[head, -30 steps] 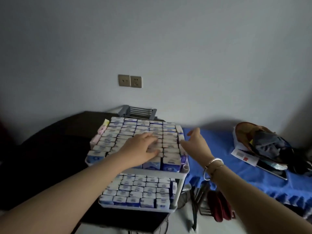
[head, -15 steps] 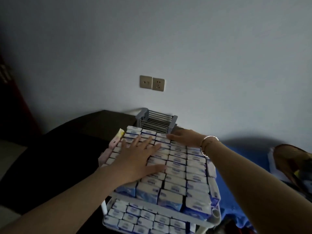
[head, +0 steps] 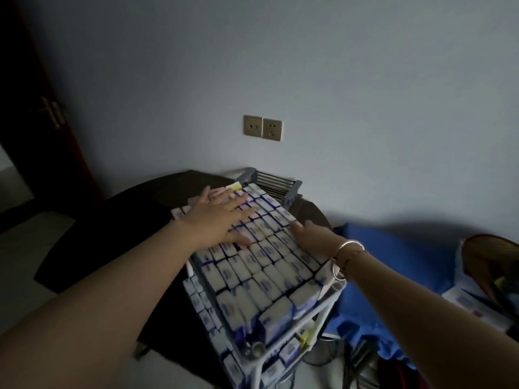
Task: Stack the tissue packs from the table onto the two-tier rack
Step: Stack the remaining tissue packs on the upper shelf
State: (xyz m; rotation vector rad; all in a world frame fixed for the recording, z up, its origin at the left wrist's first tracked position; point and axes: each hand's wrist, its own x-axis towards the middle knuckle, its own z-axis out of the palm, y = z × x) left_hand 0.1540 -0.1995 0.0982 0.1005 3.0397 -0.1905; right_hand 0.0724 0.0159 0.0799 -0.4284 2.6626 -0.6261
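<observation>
We lay our left hand (head: 217, 220) flat, fingers spread, on the tissue packs (head: 264, 248) that fill the top tier of the white two-tier rack (head: 320, 310). Our right hand (head: 311, 240) presses against the right edge of the same layer, fingers straight and together; bracelets (head: 346, 252) circle that wrist. More packs fill the lower tier. The rack stands by the dark counter (head: 112, 237), with a grey wire rack (head: 271, 183) behind it against the wall. Two wall sockets (head: 262, 127) sit above. A blue cloth (head: 393, 265) lies to the right.
</observation>
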